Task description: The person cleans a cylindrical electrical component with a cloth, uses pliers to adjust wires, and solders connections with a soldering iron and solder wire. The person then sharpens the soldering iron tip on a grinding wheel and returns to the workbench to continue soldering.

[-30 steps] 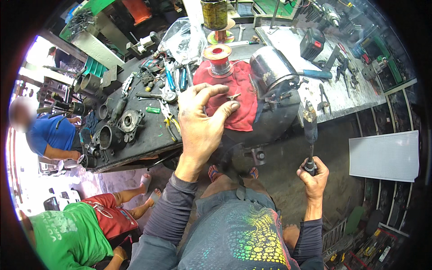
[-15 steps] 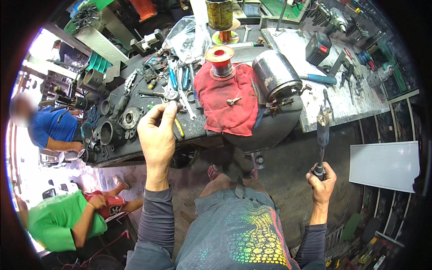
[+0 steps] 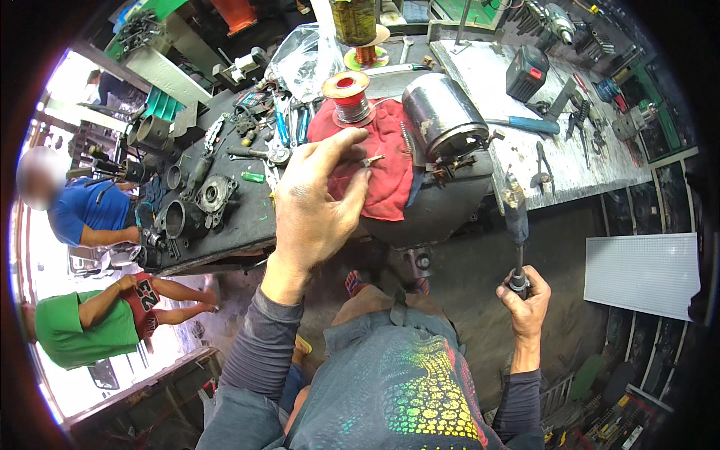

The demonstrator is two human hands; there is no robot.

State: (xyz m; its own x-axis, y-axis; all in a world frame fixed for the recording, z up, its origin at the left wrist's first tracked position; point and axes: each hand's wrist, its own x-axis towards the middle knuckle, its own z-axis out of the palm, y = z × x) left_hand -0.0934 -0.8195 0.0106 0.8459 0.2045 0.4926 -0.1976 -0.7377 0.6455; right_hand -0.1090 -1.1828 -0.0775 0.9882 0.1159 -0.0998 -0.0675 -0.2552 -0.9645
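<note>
My left hand (image 3: 315, 206) is over the left part of a red cloth (image 3: 390, 201), thumb and fingers apart. A small metal piece (image 3: 372, 160) lies on the cloth by its fingertips; whether they touch it is unclear. Behind the hand, a spool of solder wire (image 3: 350, 111) with a red core stands upright on the cloth. To the cloth's right lies a shiny metal cylinder (image 3: 442, 111), like a motor housing, with wires at its near end. Off to the right, my right hand (image 3: 527, 306) grips the handle of a large soldering iron (image 3: 517, 223), its thick worn tip pointing away from me.
Wrenches, a ratchet (image 3: 279, 154) and round metal housings (image 3: 217, 193) crowd the dark bench at left. On the pale board (image 3: 487, 86) at right lie a blue-handled hammer (image 3: 534, 124), pliers (image 3: 541, 169) and a battery pack (image 3: 527, 73). Two people are at the left.
My left hand has moved right over the cloth, and its pinched fingers have spread. The soldering iron has shifted slightly left. The person in green has changed posture.
</note>
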